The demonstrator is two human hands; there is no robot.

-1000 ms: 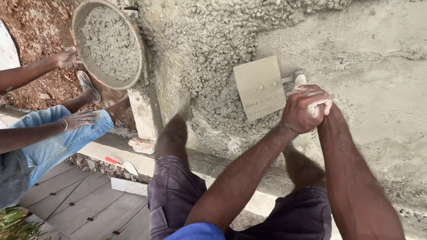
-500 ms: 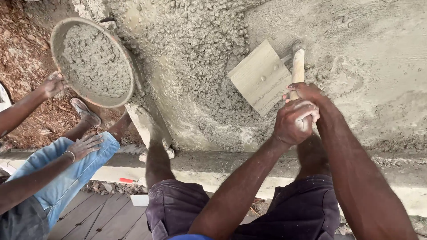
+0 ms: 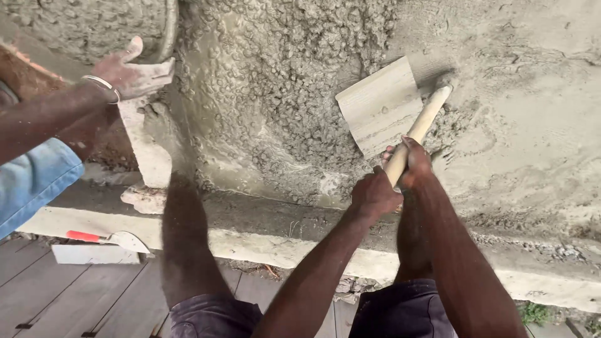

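Plastering float [image 3: 379, 105] flat on rough wet cement wall [image 3: 269, 94], both hands gripping its one wooden handle [image 3: 418, 131].
Left hand [image 3: 373, 195] fingers wrapped low, right hand [image 3: 410, 164] clamped above; one co-worker's hand [image 3: 133, 74] open by one mortar pan [image 3: 166, 31]; one red-handled trowel [image 3: 109, 239] on floor.

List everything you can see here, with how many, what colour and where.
Wet concrete: one lumpy grey mass, upper middle, spreading right.
Float: one, pale grey flat blade on a light wooden handle, pressed on the concrete, centre right.
Pan: one, grey rim only, top left.
Trowel: one, red handle, grey blade, on a white block at lower left.
Curb: one, pale, running across below the concrete.
Decking: grey boards, bottom left.
Other person's hand: one, with a bracelet, by the pan; blue jeans below.
Left hand: gripping the float handle.
Right hand: gripping the handle higher up.
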